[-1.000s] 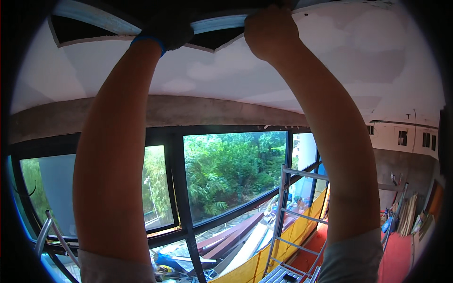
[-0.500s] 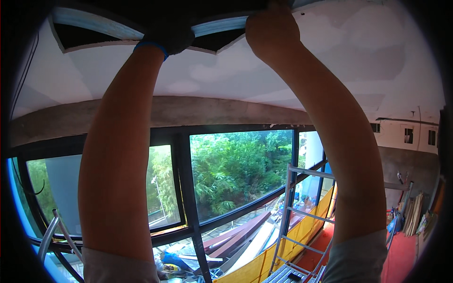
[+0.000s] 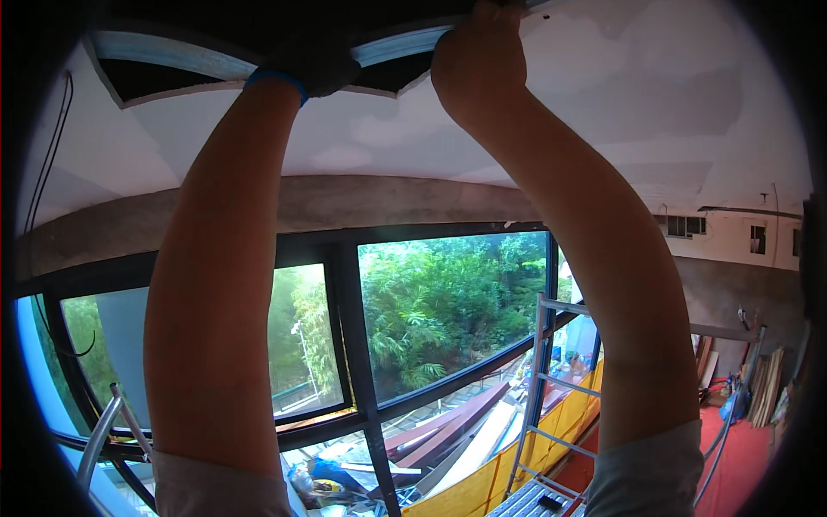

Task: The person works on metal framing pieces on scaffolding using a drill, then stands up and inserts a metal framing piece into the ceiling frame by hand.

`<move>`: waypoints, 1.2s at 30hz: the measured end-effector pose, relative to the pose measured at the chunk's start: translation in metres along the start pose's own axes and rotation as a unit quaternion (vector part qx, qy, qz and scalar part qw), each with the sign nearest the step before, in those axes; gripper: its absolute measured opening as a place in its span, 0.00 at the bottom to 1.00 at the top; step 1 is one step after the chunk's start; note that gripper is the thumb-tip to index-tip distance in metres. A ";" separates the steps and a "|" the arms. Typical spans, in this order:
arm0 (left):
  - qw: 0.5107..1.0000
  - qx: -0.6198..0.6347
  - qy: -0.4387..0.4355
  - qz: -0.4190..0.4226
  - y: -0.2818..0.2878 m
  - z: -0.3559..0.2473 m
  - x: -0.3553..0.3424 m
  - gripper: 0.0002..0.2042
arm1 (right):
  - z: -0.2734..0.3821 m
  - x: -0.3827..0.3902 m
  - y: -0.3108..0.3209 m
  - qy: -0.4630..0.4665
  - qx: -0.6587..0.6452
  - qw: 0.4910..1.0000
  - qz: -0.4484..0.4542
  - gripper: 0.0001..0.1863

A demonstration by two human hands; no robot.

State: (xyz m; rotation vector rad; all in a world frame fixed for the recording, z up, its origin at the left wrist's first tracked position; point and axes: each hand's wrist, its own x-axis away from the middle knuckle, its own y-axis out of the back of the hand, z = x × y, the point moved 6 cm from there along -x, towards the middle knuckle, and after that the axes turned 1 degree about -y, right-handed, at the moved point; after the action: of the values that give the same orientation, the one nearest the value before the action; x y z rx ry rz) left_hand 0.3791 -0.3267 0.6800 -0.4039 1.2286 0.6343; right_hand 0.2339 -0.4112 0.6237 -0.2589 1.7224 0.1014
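Both my arms reach up to an opening in the white ceiling board [image 3: 388, 129]. My left hand [image 3: 319, 69], in a dark glove with a blue cuff, is at the opening's edge in front of a pale metal channel [image 3: 172, 52]; its fingers are lost in the dark. My right hand [image 3: 479, 65] is up at the right end of that channel. Its fingers look curled closed near the top edge, and whatever they hold is hidden. A stretch of the channel [image 3: 403, 45] shows between the two hands, above the cut board edge.
Ahead are dark-framed windows [image 3: 369, 345] with greenery outside. At the lower right stands a metal scaffold frame [image 3: 538, 370] with a platform [image 3: 525, 500]. A curved metal rail [image 3: 96, 431] rises at the lower left. Loose cable [image 3: 43, 172] hangs at left; wooden strips [image 3: 765, 388] lean at the far right.
The view has turned slightly, so the windows and scaffold sit further right. My right hand has shifted a little left in the picture; my left hand stays at the opening's edge.
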 end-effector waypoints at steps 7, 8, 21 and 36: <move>0.991 0.076 -0.082 -0.072 0.060 -0.048 -0.002 0.27 | 0.014 0.033 -0.009 -0.004 -0.015 0.987 -0.163 0.16; 0.984 0.149 -0.070 -0.063 0.075 -0.066 -0.001 0.25 | 0.017 0.039 -0.009 -0.003 -0.025 0.961 -0.276 0.13; 0.969 0.239 -0.052 0.020 0.080 -0.142 -0.027 0.25 | 0.040 0.099 -0.039 0.117 -0.247 0.962 -0.009 0.13; 0.946 0.322 0.023 0.009 0.060 -0.152 -0.040 0.24 | 0.050 0.156 -0.104 0.145 -0.317 0.930 0.118 0.19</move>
State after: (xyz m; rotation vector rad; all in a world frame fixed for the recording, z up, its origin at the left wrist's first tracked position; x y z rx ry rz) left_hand 0.2202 -0.3820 0.6755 0.1435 1.4072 0.2101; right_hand 0.2831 -0.5188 0.4697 -0.5618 1.9701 0.8433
